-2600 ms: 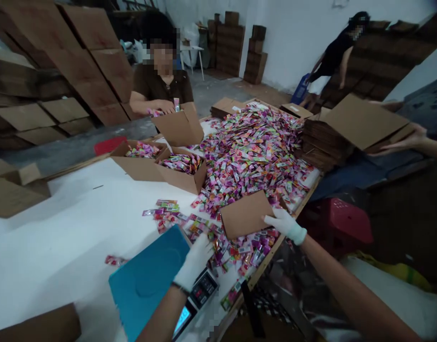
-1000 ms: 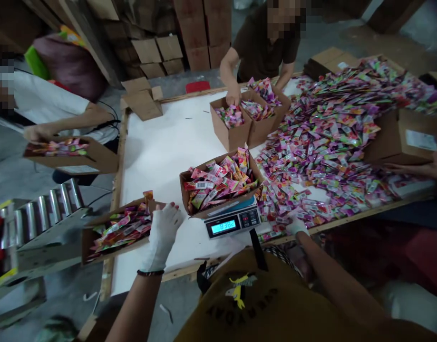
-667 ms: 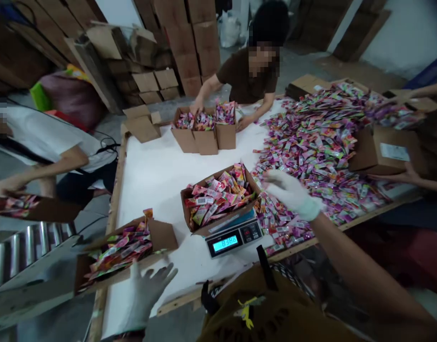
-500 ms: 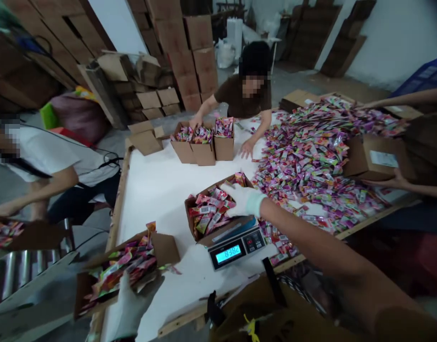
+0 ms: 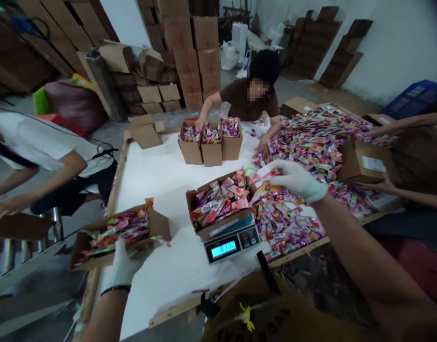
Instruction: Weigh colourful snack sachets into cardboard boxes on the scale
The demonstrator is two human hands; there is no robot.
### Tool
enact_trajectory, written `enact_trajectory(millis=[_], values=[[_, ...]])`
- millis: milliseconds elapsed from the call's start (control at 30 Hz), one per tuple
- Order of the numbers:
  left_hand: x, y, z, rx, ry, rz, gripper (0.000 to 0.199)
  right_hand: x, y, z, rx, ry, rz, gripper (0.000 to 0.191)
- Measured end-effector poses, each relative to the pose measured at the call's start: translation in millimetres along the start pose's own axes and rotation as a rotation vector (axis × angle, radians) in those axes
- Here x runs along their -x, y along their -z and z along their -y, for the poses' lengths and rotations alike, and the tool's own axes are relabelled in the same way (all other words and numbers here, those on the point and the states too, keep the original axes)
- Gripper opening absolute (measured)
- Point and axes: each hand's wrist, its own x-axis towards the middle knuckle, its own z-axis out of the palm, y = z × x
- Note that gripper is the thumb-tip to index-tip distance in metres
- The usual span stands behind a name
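My gloved right hand [image 5: 295, 181] is closed on a few small candy packets [image 5: 264, 175], raised just past the right end of an open cardboard box [image 5: 218, 227]. That box is filled with similar packets and rests on a digital scale [image 5: 232, 243] with a lit blue display. My gloved left hand [image 5: 122, 267] grips the near side of a second cardboard box [image 5: 159, 223], its thumb over the rim. This one is also full of packets and lies tilted at the table's left edge.
A large heap of packets [image 5: 304, 156] covers the table's right side. Across the white table [image 5: 147, 175], a co-worker [image 5: 256, 97] touches three filled boxes [image 5: 213, 154]. Another person's hands hold a box [image 5: 368, 161] at the right. A person in white [image 5: 57, 147] works beside a roller conveyor [image 5: 25, 251].
My right hand has lifted from the box on the scale and moved right, now with packets in it. The scale's reading has changed. My left hand stays at the left box.
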Motion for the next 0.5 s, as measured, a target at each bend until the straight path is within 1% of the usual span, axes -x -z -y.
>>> enact_trajectory(millis=[67, 100, 133, 200, 233, 267, 300, 333, 367, 433, 500], values=[[13, -8.1, 4, -0.048, 0.000, 0.030, 0.070, 21, 38, -12, -0.091, -0.133, -0.081, 0.041], [20, -11.5, 9, -0.072, -0.001, 0.033, 0.073, 31, 57, -22, -0.080, -0.171, -0.137, 0.043], [28, -14.2, 15, -0.092, 0.009, 0.047, 0.071, 39, 76, -33, -0.013, -0.190, -0.197, 0.042], [40, -17.0, 32, -0.116, 0.053, 0.065, 0.061, 52, 104, -57, 0.274, -0.197, -0.304, 0.038], [45, -17.1, 42, -0.120, 0.077, 0.061, 0.054, 56, 112, -67, 0.444, -0.187, -0.346, 0.038], [49, -16.5, 52, -0.120, 0.098, 0.045, 0.048, 58, 113, -74, 0.578, -0.167, -0.368, 0.042], [52, -15.5, 62, -0.117, 0.113, 0.019, 0.043, 59, 108, -76, 0.643, -0.134, -0.366, 0.050], [54, -14.4, 72, -0.115, 0.123, -0.006, 0.039, 57, 96, -75, 0.632, -0.085, -0.339, 0.062], [56, -13.5, 81, -0.115, 0.132, -0.028, 0.037, 54, 79, -69, 0.568, -0.023, -0.284, 0.073], [59, -12.9, 97, -0.121, 0.159, -0.043, 0.035, 42, 31, -49, 0.425, 0.118, -0.112, 0.083], [63, -13.9, 109, -0.125, 0.182, -0.037, 0.034, 21, -23, -25, 0.420, 0.222, 0.092, 0.083]])
